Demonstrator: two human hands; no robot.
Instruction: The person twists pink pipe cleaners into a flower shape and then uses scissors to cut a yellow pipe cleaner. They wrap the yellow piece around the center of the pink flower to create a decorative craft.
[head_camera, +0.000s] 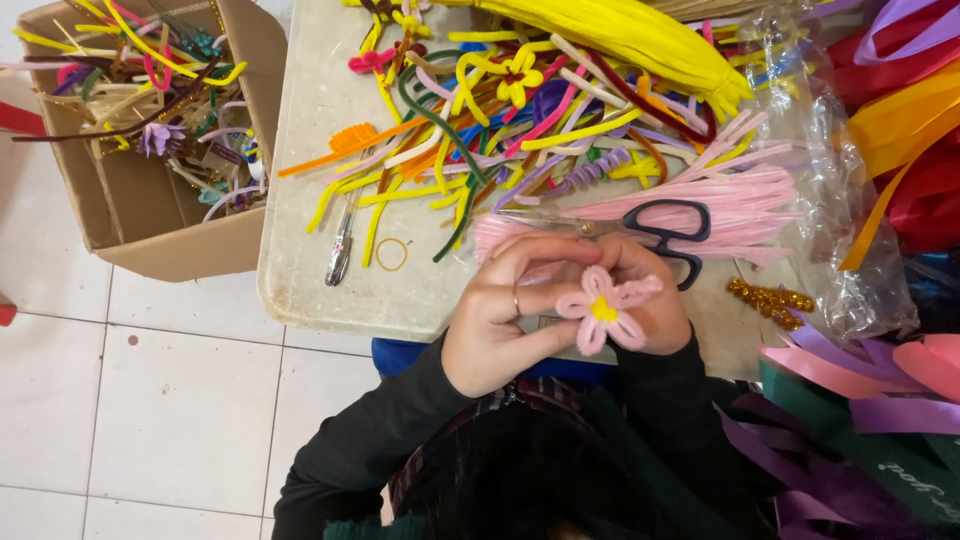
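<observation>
Left hand (497, 318): fingers curled around the pink pipe-cleaner flower (601, 308), thumb beneath it, forefinger arched over its top; a ring shows on one finger.
Right hand (655, 300): mostly hidden behind the flower; fingers closed on its right side, pinching a petal.
Pink pipe-cleaner flower: held upright between both hands, just above the near edge of the bench (310, 290); looped pink petals around a yellow centre.
Scissors (668, 232): black-handled, lying on the bench just beyond the hands, blades pointing left, resting across the bundle of pink pipe cleaners (740, 205).
Mixed pipe cleaners (470, 130): loose heap of yellow, orange, purple, green and pink stems spread over the middle of the bench.
Yellow bundle (620, 30): thick, lying at the far edge of the bench.
Pliers (340, 250): metal, lying left of the hands, beside a small rubber band (391, 254).
Gold beaded piece (770, 298): on the bench, right of the hands.
Cardboard box (150, 220): on the tiled floor, left of the bench, holding tangled stems and small flowers.
Ribbons (900, 120): red, orange and purple, piled at the right.
</observation>
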